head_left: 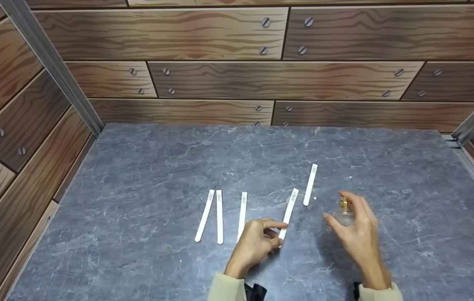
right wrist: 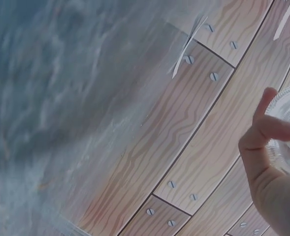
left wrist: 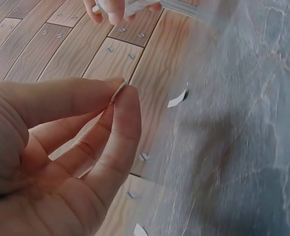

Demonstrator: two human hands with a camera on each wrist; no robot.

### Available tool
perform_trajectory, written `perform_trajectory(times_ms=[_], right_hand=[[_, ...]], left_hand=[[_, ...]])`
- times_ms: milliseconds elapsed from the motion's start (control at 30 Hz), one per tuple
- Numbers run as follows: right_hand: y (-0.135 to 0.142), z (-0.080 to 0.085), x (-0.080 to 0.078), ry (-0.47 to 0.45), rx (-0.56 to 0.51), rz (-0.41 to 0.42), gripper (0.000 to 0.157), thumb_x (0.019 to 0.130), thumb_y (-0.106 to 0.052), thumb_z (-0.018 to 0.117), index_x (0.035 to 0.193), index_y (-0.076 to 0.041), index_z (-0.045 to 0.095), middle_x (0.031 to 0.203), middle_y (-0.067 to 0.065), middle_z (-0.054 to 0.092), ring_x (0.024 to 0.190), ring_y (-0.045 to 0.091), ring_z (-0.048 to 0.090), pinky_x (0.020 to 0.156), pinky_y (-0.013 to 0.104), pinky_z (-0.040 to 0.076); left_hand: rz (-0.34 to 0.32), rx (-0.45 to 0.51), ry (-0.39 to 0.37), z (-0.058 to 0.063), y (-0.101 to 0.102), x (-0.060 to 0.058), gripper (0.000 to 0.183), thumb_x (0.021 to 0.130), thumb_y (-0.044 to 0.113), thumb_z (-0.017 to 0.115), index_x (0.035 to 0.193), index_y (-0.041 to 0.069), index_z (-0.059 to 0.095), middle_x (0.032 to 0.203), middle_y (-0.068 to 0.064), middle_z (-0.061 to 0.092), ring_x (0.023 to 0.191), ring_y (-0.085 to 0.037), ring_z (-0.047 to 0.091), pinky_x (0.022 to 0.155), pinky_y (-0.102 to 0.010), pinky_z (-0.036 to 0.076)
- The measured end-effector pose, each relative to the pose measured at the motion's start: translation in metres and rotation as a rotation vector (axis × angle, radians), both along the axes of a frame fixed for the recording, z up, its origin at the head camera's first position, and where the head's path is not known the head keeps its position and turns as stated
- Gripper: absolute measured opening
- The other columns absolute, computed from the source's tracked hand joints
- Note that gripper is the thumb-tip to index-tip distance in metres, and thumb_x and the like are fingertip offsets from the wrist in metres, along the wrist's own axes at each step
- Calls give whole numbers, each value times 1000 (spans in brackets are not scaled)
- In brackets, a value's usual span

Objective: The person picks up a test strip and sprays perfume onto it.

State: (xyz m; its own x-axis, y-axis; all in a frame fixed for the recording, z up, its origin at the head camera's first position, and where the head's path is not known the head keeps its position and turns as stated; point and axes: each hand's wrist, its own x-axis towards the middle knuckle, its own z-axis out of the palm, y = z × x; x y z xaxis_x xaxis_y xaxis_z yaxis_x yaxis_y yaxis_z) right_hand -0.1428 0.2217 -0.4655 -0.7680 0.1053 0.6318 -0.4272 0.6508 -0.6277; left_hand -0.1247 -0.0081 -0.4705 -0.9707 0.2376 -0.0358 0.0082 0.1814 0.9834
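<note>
Left hand (head_left: pixel 255 244), one: yours, reaching up and to the right from its wrist (head_left: pixel 237 266), back toward the head camera, thumb and a fingertip meeting in a pinch, the other fingers bent behind. Right hand (head_left: pixel 361 228), one: yours, well apart from the left, angled up and slightly leftward above its wrist (head_left: pixel 375 271), thumb parted from an arched forefinger, both curved in a grip. Forearms, two: yours, both entering from the lower edge, pale-sleeved.

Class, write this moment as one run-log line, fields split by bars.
left hand: pinches white strip | right hand: holds gold-topped bottle | table: four other strips lying apart
</note>
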Motion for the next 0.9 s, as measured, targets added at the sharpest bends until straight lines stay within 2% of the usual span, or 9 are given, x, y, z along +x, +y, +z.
perform_trajectory(times_ms=[333, 467, 667, 900], right_hand=[[-5, -1, 2, 28, -8, -14, 55, 64, 6, 89, 114, 5, 64, 96, 16, 65, 82, 9, 55, 68, 11, 46], [-6, -2, 2, 44, -27, 0, 54, 65, 7, 88, 113, 5, 64, 95, 16, 65, 80, 8, 55, 63, 11, 47], [-8, -2, 1, 98, -20, 1, 52, 63, 9, 87, 109, 5, 65, 91, 15, 64, 78, 12, 56, 66, 9, 46], [-9, -4, 2, 115, 8, -10, 47, 62, 9, 83, 105, 3, 66, 87, 13, 63, 72, 16, 55, 62, 13, 46]], left_hand=[[-34, 75, -6, 2, 4, 3, 37, 76, -20, 69, 109, -6, 75, 110, -8, 71, 84, -22, 69, 64, -23, 57], [-50, 60, 14, 2, 5, 4, 35, 77, -20, 69, 109, -6, 75, 108, -8, 71, 81, -17, 68, 64, -22, 57], [-94, 27, 84, 4, 7, 5, 33, 79, -18, 72, 110, -5, 75, 108, -9, 72, 85, -23, 71, 65, -20, 56], [-108, 38, 100, 7, 11, 7, 34, 79, -18, 71, 111, -6, 75, 107, -9, 72, 83, -15, 70, 66, -20, 56]])
